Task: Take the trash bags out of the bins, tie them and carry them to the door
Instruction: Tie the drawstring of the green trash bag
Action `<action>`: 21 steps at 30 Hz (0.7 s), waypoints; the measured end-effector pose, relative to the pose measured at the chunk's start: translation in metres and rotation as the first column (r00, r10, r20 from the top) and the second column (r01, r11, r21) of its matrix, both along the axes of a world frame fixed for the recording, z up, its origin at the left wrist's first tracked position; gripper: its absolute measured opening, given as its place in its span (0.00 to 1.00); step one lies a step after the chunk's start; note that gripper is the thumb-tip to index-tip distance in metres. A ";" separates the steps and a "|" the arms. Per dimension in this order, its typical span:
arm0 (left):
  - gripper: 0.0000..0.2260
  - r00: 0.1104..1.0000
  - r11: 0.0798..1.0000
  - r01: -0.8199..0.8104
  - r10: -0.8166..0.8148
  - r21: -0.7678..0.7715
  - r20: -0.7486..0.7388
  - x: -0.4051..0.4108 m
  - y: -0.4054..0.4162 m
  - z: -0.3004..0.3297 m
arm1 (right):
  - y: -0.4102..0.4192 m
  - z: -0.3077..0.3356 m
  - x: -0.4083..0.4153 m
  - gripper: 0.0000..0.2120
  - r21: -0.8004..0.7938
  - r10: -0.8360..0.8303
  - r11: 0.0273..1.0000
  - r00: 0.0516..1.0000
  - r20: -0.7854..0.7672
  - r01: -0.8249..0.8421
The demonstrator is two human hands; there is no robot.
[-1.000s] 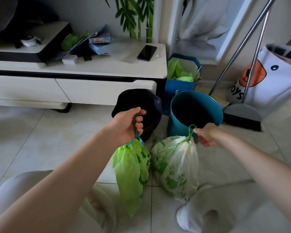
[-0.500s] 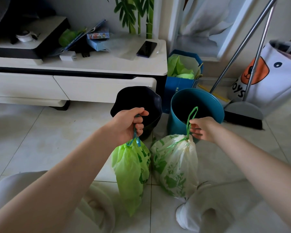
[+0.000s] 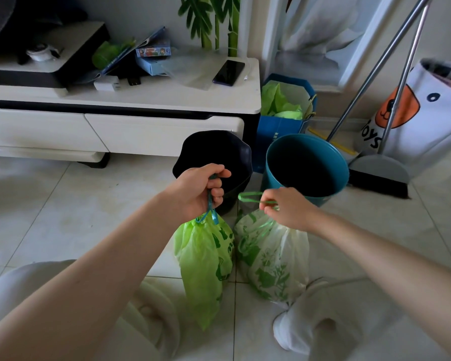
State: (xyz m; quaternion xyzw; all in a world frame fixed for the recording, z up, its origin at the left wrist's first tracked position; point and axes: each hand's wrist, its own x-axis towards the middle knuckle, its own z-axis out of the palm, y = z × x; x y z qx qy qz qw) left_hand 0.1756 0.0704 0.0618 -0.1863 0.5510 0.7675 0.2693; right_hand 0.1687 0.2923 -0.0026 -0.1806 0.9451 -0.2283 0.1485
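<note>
Below our left hand (image 3: 201, 190), clenched on its drawstring, hangs the green bag (image 3: 205, 259); just right, our right hand (image 3: 288, 207) pinches the white bag (image 3: 271, 259)'s green loop (image 3: 250, 197). Just beyond both hands stand the black bin (image 3: 241, 155) and teal bin (image 3: 271, 175). Bare tile (image 3: 63, 209) opens left. Far right, a sack (image 3: 425, 118) reads "oys".

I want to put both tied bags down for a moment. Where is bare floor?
Bare tiles lie left of the green bag, below the TV cabinet. It is crowded on the right: black bin, teal bin, broom.
</note>
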 end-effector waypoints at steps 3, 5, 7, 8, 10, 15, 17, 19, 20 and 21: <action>0.11 1.000 1.000 0.007 -0.007 0.003 -0.004 0.001 0.000 0.000 | 0.004 -0.023 0.005 0.07 0.234 0.188 0.960 0.974 -0.130 -0.154; 0.11 1.000 1.000 0.020 -0.020 0.002 -0.006 0.002 -0.001 0.000 | 0.006 -0.032 0.006 0.12 0.387 0.280 0.895 0.954 -0.103 -0.221; 0.11 1.000 1.000 0.030 -0.030 -0.002 -0.006 0.002 -0.001 0.001 | 0.006 -0.035 0.005 0.13 0.457 0.307 0.855 0.949 -0.067 -0.244; 0.11 0.999 0.999 0.035 -0.035 -0.005 -0.008 0.001 -0.001 0.002 | 0.005 -0.034 0.005 0.11 0.460 0.308 0.854 0.949 -0.071 -0.243; 0.11 0.999 0.999 0.048 -0.048 -0.013 -0.016 -0.001 -0.001 0.004 | 0.004 -0.030 0.004 0.07 0.439 0.301 0.866 0.951 -0.071 -0.241; 0.10 0.998 0.997 0.064 -0.065 -0.033 -0.026 0.001 -0.003 0.010 | 0.005 -0.023 0.004 0.10 0.467 0.295 0.840 0.955 0.033 -0.276; 0.10 0.996 0.996 0.078 -0.080 -0.033 -0.033 0.001 -0.002 0.012 | 0.005 -0.026 0.007 0.13 0.410 0.257 0.876 0.965 0.050 -0.254; 0.09 0.992 0.992 0.110 -0.114 -0.056 -0.063 0.003 0.001 0.013 | 0.003 -0.023 0.012 0.13 0.242 0.158 0.955 0.984 0.078 -0.172; 0.09 0.986 0.988 0.125 -0.134 -0.094 -0.102 0.004 0.002 0.013 | 0.004 -0.021 0.015 0.12 0.133 0.085 0.986 0.991 0.107 -0.099; 0.08 0.976 0.981 0.132 -0.154 -0.142 -0.156 0.006 0.005 0.013 | 0.005 -0.019 0.017 0.11 0.035 0.004 0.999 0.990 0.141 -0.009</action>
